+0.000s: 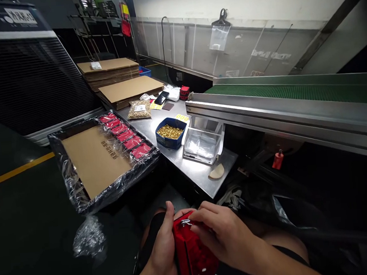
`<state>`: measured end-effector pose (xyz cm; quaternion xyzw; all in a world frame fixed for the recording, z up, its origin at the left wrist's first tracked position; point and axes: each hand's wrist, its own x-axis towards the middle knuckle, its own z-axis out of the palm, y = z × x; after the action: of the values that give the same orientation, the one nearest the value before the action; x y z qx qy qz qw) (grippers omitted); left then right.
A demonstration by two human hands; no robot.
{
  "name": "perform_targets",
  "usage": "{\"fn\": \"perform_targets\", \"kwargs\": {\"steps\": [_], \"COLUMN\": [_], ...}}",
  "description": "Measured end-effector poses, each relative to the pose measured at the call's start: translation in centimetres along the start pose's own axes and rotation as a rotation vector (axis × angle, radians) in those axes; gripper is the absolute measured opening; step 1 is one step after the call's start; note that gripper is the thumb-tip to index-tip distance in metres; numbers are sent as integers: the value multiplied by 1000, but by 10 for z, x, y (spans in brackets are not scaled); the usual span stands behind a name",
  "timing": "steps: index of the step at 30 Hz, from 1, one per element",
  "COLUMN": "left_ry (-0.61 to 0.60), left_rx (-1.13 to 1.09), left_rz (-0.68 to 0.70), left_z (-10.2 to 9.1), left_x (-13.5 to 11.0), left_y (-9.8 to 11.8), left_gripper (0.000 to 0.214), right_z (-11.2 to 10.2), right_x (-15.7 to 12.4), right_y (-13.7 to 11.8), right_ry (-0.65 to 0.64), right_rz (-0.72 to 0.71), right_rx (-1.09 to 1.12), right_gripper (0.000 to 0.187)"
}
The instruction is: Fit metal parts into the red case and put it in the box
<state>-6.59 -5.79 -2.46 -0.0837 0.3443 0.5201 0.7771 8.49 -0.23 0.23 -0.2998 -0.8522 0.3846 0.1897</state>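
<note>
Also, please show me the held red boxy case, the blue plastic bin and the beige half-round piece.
Held red boxy case (199,255): head view, broad side.
Blue plastic bin (171,144): head view, front wall.
Beige half-round piece (216,172): head view, middle of upper face.

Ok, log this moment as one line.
left hand: holds red case; right hand: at silvery metal pieces on case; blue bin: holds gold-coloured pieces

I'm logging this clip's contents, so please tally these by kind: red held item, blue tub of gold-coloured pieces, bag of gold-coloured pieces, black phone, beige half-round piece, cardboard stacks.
Red held item: 1
Blue tub of gold-coloured pieces: 1
Bag of gold-coloured pieces: 1
Black phone: 1
Beige half-round piece: 1
Cardboard stacks: 2
Total: 7
</note>
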Motion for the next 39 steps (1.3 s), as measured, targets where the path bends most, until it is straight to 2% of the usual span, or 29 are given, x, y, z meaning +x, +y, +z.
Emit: {"fn": "perform_targets", "kwargs": {"steps": [7, 12, 16, 19, 23, 25, 26, 27, 29, 31, 33, 34, 36, 37, 39], "left_ry": [-96, -104, -120, -132, -34, 5, 11, 7, -26, -72, -79, -47, 90, 163, 286], "left_rx": [-61, -64, -50, -55, 8, 33, 25, 4, -59, -111, -103, -73, 68, 181, 487], "left_rz": [-97, -74, -64, -82, -93, -88, -86, -91, -124, -170, -192, -178, -60, 59, 419], "left_z": [-2, 1, 1, 1, -1, -2, -3, -3, -2, 0, 1, 2, 1, 0, -3], "left_x": [3, 3, 4, 4, 3, 2, 2, 2, 3, 4, 5, 6, 7, 8, 6], "left_y": [-1, -3, -5, -6, -4, -2, -1, -1, -2, -5, -9, -11, -14, -15, -17], "left_gripper": [54, 52, 50, 51, 57, 62, 63, 63, 65, 67, 68, 67, 63, 61, 52], "right_z": [5, 7, 9, 6, 1, 3, 6, 9, 17, 26, 34, 38, 44, 45, 44], "right_x": [-3, 0, 0, -6, -25, -36, -40, -42, -44, -43, -42, -42, -42, -41, -36], "right_y": [1, -1, 3, 7, 12, 12, 11, 10, 6, 3, 2, 2, 2, 3, 5], "right_ry": [146, 213, 213, 277, 515, 596, 634, 669, 682, 587, 443, 432, 537, 606, 683], "right_rz": [-291, -358, -393, -345, -75, 34, 40, -6, -215, -428, -490, -465, -289, -128, 250], "right_rx": [-285, -333, -366, -295, -2, 61, 62, 43, -49, -171, -233, -218, -99, 12, 281], "right_gripper": [18, 21, 20, 27, 26, 23, 22, 22, 18, 12, 17, 18, 18, 19, 27]}}
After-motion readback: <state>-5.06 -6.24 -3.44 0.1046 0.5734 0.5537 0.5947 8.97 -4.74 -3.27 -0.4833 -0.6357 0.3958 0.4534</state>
